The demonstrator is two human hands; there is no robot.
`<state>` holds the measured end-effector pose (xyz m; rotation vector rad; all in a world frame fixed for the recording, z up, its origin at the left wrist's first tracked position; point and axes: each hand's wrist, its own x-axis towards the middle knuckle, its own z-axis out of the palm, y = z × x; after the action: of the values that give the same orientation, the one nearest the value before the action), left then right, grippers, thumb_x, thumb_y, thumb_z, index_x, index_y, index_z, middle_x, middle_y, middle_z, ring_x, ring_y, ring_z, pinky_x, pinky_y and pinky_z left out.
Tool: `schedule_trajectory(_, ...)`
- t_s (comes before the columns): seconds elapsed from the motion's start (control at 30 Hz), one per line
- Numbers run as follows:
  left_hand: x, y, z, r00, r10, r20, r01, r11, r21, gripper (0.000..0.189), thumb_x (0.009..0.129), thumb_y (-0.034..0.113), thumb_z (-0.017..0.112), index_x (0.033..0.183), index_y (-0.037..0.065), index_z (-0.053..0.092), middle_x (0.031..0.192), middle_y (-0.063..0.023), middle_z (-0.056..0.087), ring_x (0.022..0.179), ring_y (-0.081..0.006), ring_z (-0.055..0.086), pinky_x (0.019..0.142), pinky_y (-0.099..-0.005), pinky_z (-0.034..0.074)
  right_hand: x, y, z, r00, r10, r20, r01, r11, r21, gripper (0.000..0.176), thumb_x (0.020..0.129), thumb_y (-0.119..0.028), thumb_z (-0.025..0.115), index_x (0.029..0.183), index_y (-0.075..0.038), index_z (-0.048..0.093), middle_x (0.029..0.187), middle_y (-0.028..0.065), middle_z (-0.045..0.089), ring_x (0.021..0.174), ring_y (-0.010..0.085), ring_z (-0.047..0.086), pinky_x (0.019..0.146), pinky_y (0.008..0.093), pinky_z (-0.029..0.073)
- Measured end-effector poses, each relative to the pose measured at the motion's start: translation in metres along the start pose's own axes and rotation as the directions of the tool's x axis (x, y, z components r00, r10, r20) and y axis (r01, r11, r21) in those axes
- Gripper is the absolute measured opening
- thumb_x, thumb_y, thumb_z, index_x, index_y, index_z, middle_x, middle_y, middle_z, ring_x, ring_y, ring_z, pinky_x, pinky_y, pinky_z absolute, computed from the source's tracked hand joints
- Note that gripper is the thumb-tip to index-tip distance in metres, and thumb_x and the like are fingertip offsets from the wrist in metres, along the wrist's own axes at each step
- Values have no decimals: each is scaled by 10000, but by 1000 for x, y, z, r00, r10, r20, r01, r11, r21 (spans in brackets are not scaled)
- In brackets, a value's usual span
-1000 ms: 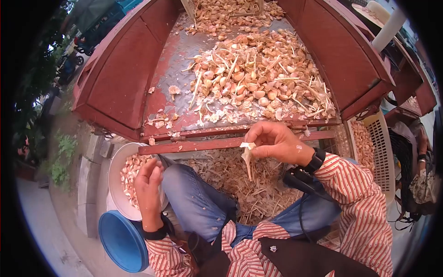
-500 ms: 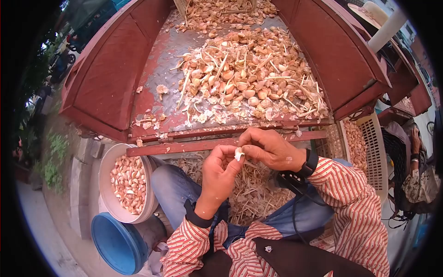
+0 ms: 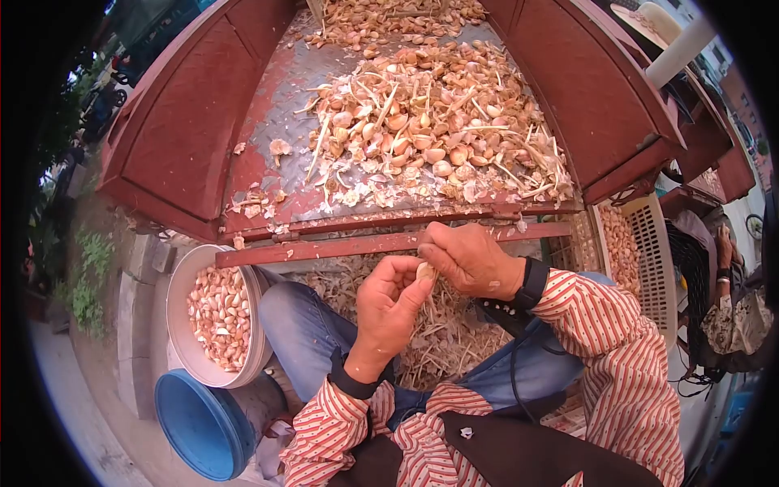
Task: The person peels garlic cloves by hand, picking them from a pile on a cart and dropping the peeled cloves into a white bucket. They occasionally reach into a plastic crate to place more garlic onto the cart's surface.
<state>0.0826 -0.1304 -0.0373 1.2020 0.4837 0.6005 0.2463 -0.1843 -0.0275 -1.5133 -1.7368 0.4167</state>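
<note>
My left hand pinches a garlic clove between thumb and fingers, above my lap. Its pale end pokes out by the thumb tip. Closed against the same clove, the fingers of my right hand grip its upper side, and they partly hide it. Just beyond both hands runs a red wooden bar. Behind it, a heap of loose garlic cloves mixed with dry stalks and papery skins lies on the red cart bed.
At my left stand a white bucket of cloves and a blue bucket. A plastic crate with cloves is on the right. Stalks and skins litter the ground between my knees. Another person's hand shows at far right.
The white end of the clove that showed at my fingertips is now mostly covered, as my right fingers have come down on it. The whole view has shifted slightly.
</note>
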Motion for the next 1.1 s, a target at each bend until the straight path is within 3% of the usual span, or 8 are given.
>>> schedule_trajectory(0.1, 2, 0, -6, 1000, -19, 19, 21, 997, -80, 200, 864, 74, 572, 1031, -6, 497, 853, -35, 584, 703, -59, 541, 625, -181, 446, 3, 5, 4, 971, 234, 47, -236, 918, 318, 223, 897, -218, 474, 803, -17, 473, 665, 187, 517, 636, 370, 546, 549, 422, 410)
schedule_trajectory(0.37, -2, 1, -18, 983, 30, -179, -87, 944, -319, 176, 867, 93, 575, 1002, 24, 485, 845, -40, 575, 659, -76, 537, 587, -178, 441, -3, 11, -5, 922, 109, 371, -43, 982, -182, 265, 904, -267, 456, 791, -29, 488, 633, 197, 521, 653, 408, 532, 565, 484, 388)
schedule_trajectory(0.53, -21, 53, -112, 828, 314, -464, -376, 926, -45, 155, 878, 101, 562, 1000, 39, 490, 826, -31, 565, 648, -61, 516, 580, -169, 418, -28, 5, 8, 798, 14, 603, 71, 991, -116, 179, 858, -213, 506, 856, -35, 518, 676, 163, 544, 714, 368, 565, 608, 457, 429)
schedule_trajectory(0.67, -73, 61, -260, 627, 344, -699, 287, 732, 618, 289, 875, 60, 516, 1148, -26, 482, 991, -115, 579, 882, -144, 562, 771, -267, 464, -14, 10, -22, 939, 32, 344, 10, 993, -120, 134, 806, -120, 552, 918, -46, 545, 757, 142, 563, 757, 325, 577, 635, 425, 440)
schedule_trajectory(0.8, -52, 68, -215, 765, 403, -502, 134, 662, 737, 268, 869, 65, 516, 1109, -54, 521, 1039, -110, 587, 994, -163, 548, 859, -283, 431, 0, 51, -50, 971, 112, -211, -167, 950, -264, 168, 774, -55, 577, 940, -47, 556, 799, 135, 547, 751, 313, 561, 640, 397, 436)
schedule_trajectory(0.9, 25, 72, -92, 929, 339, -147, -116, 645, 755, 223, 864, 40, 523, 1067, -47, 556, 999, -89, 597, 900, -139, 560, 807, -265, 444, 13, 70, -50, 962, 97, -256, -189, 911, -366, 191, 769, -81, 591, 955, -53, 557, 832, 141, 523, 771, 317, 552, 656, 399, 440)
schedule_trajectory(1.0, 100, 45, -4, 792, 474, 386, -539, 243, 807, 198, 804, 15, 536, 993, 4, 592, 935, -141, 584, 841, -286, 589, 723, -331, 476, 18, 70, -45, 973, 195, -126, -229, 889, -397, 183, 744, -86, 572, 917, -44, 533, 924, 174, 491, 798, 373, 552, 666, 440, 454)
schedule_trajectory(1.1, 152, 0, 25, 820, 301, 487, -513, 9, 858, 137, 754, 5, 540, 883, -2, 584, 859, -151, 567, 794, -338, 573, 705, -402, 476, 17, 70, -47, 962, 226, -153, -269, 879, -394, 213, 736, -90, 584, 933, -40, 522, 941, 183, 477, 827, 380, 547, 672, 446, 460)
